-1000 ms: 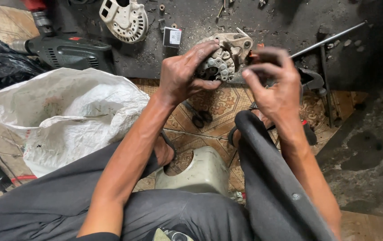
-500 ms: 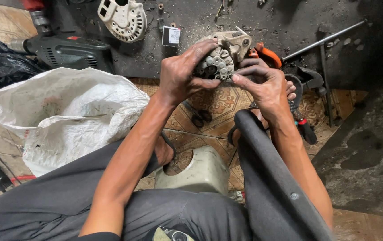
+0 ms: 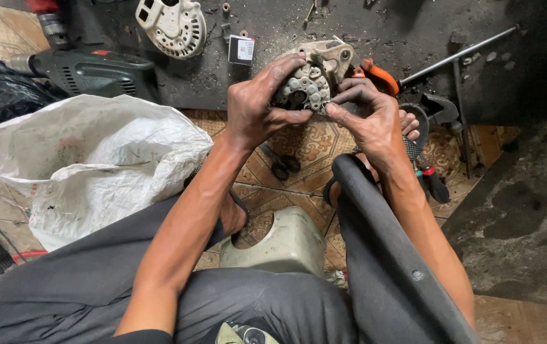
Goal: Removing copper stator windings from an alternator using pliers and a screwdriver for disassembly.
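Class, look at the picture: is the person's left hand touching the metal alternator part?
Touching. The head view shows the left hand with fingers wrapped over the metal alternator part.

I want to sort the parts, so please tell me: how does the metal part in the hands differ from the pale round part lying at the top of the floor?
The metal part in the hands is held up by the left hand and right hand; the pale round housing lies untouched on the dark floor. The held part looks greyer and grimier, the housing lighter. Both are slotted, rounded castings.
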